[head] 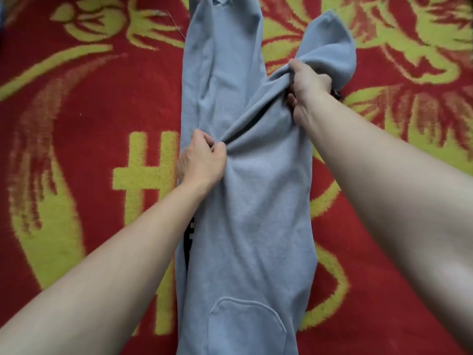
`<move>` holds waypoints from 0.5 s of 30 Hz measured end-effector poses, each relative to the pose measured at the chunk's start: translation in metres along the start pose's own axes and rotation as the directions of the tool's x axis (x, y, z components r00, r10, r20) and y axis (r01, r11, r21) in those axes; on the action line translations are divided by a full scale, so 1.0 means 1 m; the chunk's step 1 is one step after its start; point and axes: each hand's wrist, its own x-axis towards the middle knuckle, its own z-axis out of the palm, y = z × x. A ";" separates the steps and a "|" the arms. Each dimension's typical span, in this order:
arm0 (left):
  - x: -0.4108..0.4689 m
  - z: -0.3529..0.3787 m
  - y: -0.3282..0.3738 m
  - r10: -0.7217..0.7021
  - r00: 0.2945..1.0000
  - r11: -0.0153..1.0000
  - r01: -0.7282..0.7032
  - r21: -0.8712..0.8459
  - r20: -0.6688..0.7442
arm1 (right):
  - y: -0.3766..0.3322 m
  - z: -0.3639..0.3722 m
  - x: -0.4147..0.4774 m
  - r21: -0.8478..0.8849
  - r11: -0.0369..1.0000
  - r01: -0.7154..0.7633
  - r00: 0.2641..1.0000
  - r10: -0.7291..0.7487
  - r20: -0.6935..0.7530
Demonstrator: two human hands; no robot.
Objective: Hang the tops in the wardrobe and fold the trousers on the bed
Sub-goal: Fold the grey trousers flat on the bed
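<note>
Light grey-blue trousers lie lengthwise down the middle of the bed, with a rounded pocket near the bottom of the view. One leg runs straight up to the top edge; the other is bunched and bends off to the upper right. My left hand pinches a fold of the cloth at the trousers' left edge. My right hand grips the bunched leg higher up on the right, lifting its cuff end off the blanket. A black printed strip shows at the left edge under my left forearm.
A red blanket with yellow-green flower patterns covers the whole bed around the trousers. A dark wristband peeks out by my right wrist. No wardrobe or tops are in view.
</note>
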 end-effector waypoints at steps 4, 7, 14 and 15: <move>0.010 -0.006 0.011 0.222 0.975 0.975 -0.222 0.024 0.002 | -0.030 0.021 -0.013 0.268 0.962 0.053 0.997 -0.065 0.036; 0.012 -0.016 0.009 0.305 0.938 0.950 -0.311 -0.011 -0.162 | -0.054 0.047 -0.025 0.191 0.874 0.446 0.890 -0.456 0.009; 0.022 -0.024 -0.041 0.106 0.972 0.993 -0.115 -0.031 -0.208 | -0.033 0.120 -0.040 -0.422 0.620 0.661 0.702 -0.312 0.640; 0.025 -0.023 -0.048 0.075 0.984 0.994 -0.086 -0.067 -0.163 | -0.024 0.120 -0.039 -0.485 0.544 0.685 0.668 -0.203 0.716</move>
